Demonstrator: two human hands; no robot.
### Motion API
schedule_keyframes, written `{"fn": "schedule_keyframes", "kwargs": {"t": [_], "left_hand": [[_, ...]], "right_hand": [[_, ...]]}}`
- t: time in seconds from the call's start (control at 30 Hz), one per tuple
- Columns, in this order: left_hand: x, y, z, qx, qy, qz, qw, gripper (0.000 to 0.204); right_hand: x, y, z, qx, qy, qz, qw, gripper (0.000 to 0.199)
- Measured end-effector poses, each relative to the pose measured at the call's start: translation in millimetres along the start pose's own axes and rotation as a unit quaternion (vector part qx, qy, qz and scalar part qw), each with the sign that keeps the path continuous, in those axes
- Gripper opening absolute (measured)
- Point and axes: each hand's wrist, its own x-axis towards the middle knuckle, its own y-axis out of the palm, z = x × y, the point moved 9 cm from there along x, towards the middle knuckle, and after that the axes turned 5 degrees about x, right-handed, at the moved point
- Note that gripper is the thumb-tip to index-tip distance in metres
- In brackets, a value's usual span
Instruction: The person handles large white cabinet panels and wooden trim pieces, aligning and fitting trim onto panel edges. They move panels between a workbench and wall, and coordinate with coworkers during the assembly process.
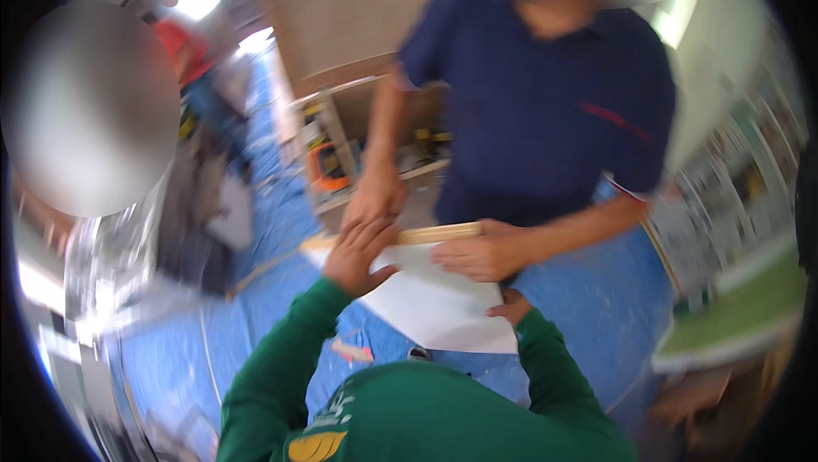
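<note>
Head view: likely steadying the white panel [434, 304], your left hand [361, 257] spreads at its far edge, right hand [513, 308] pinching its side.

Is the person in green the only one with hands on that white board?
No, a co-worker's hand is also on the white board, next to the wooden strip.

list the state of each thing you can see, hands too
white board, held up, white face up
wooden strip, along the board's far edge
left hand, open, fingers spread
right hand, at the board's right edge, grip unclear
blue sheet, spread on the floor
wooden box, open, things inside
</note>
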Motion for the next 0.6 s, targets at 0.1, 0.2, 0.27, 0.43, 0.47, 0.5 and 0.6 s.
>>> {"fn": "schedule_keyframes", "kwargs": {"t": [0.1,0.2,0.27,0.43,0.47,0.5,0.6], "left_hand": [[0.4,9.4,-8.1,-0.053,-0.028,-0.005,0.998,0.076],[-2.6,14.1,-18.9,0.008,0.012,0.037,0.999,0.088],[-3.6,35.7,-11.1,-0.038,-0.042,0.131,0.990,0.091],[1.1,78.2,-2.9,-0.166,-0.090,0.245,0.951,0.088],[-11.7,96.2,6.8,-0.048,-0.099,0.325,0.939,0.088],[-1.5,104.2,-2.7,-0.069,-0.022,0.303,0.950,0.091],[-37.8,154.2,35.4,0.052,-0.044,0.452,0.890,0.077]], "right_hand": [[-21.0,13.0,-9.7,-0.065,-0.015,0.021,0.998,0.067],[-34.2,21.3,-6.1,-0.121,-0.029,-0.031,0.992,0.057],[-40.3,18.3,-9.7,-0.075,-0.005,-0.047,0.996,0.055],[-59.9,14.3,-18.7,-0.061,-0.010,-0.076,0.995,0.052],[-64.7,15.2,-25.5,-0.075,0.004,-0.082,0.994,0.051],[-65.1,14.5,-24.3,-0.090,0.005,-0.081,0.993,0.052],[-72.8,18.5,-34.7,-0.088,-0.013,-0.089,0.992,0.051]]}}
